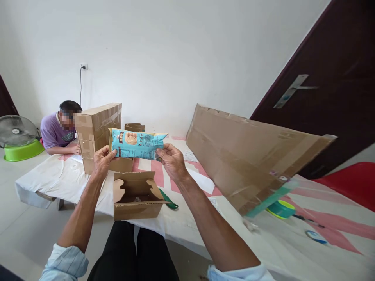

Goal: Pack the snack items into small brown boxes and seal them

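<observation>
A light blue snack packet is held level in the air between both my hands. My left hand pinches its left end and my right hand grips its right end. Directly below the packet an open small cardboard box stands at the near edge of the table, its flaps up and something small lying inside. A green-handled tool lies just right of that box.
Stacked taped cartons stand behind the packet, with another person in a purple shirt seated beyond them. A large flattened carton leans on the right. Tape rolls lie past it. A fan and green basin stand far left.
</observation>
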Tool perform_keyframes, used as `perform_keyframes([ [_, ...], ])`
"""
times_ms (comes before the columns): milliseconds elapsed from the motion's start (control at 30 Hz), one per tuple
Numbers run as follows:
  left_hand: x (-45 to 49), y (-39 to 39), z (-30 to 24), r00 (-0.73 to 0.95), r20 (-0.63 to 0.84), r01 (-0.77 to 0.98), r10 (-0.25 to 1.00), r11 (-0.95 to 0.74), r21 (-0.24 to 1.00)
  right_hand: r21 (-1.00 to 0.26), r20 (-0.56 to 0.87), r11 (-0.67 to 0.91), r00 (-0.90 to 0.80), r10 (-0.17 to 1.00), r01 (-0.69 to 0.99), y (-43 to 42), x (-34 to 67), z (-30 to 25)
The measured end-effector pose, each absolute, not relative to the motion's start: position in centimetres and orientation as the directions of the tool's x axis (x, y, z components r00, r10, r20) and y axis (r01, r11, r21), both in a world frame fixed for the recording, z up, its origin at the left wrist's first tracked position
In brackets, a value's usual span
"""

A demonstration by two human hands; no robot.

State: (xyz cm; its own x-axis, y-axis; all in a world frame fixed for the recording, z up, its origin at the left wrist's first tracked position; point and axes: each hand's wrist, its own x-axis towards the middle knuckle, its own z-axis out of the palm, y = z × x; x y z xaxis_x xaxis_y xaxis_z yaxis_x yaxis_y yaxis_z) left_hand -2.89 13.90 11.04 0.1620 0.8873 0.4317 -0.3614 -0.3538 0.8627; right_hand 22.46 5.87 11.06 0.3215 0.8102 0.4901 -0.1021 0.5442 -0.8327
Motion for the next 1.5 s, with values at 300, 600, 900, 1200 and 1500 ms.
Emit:
perform_keyframes([
  [300, -2.3, 14.7, 7.8, 0.240, 0.276, -0.197, 0.931, -0.232, 0.953, -0.909, 0.360, 0.405, 0.309, 0.880, -0.094, 7.8, 22.2, 6.1],
  [600, -5.5, 16.9, 5.9, -0.013, 0.308, -0.381, 0.951, -0.289, 0.878, -0.964, 0.259, 0.266, 0.291, 0.921, 0.018, 5.5, 26.2, 2.1],
  [900, -8.0, 15.8, 5.1, -0.097, 0.328, -0.456, 0.940, -0.335, 0.824, -0.992, 0.058, 0.065, 0.071, 0.996, -0.105, 4.2, 24.9, -1.4],
  [1200, -10.5, 16.6, 7.3, -0.219, 0.494, -0.385, 0.842, -0.539, 0.749, -0.991, 0.075, 0.095, 0.198, 0.977, -0.091, 1.4, 24.9, -1.9],
  [1500, -8.5, 19.1, -0.4, 0.024, 0.273, -0.157, 0.962, -0.266, 0.951, -0.997, 0.077, 0.082, 0.287, 0.955, -0.005, -0.8, 25.3, -2.7],
])
